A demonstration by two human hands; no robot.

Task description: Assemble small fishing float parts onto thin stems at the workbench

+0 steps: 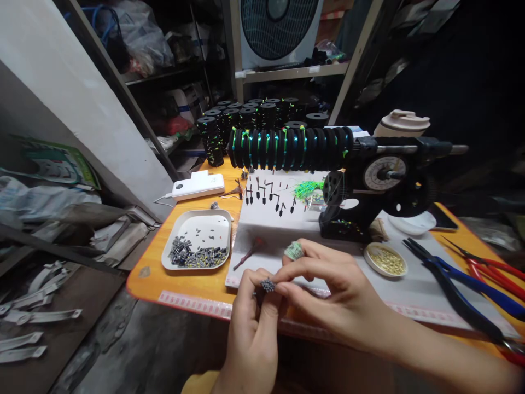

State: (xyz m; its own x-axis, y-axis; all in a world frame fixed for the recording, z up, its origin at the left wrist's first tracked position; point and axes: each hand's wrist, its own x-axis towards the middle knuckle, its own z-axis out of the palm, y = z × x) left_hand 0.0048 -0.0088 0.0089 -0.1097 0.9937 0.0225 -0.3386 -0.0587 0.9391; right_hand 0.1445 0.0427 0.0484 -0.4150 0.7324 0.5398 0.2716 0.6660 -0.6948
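My left hand is closed around a bundle of thin dark grey rods, their ends facing up. At the bundle's right edge, the thumb and index fingertip of my right hand are pinched together; what they hold is too small to make out. A green wrap covers one finger of that hand. Left of the hands stands a white tray with many small dark pieces, some yellow-tipped. A dark reddish twisted strand lies on the white board behind my hands.
A black winding device carries a ridged black roller with green and blue threads. Small black parts lie beneath it. A dish of gold bits, blue-handled pliers and red-handled pliers are right. Black spools stand behind.
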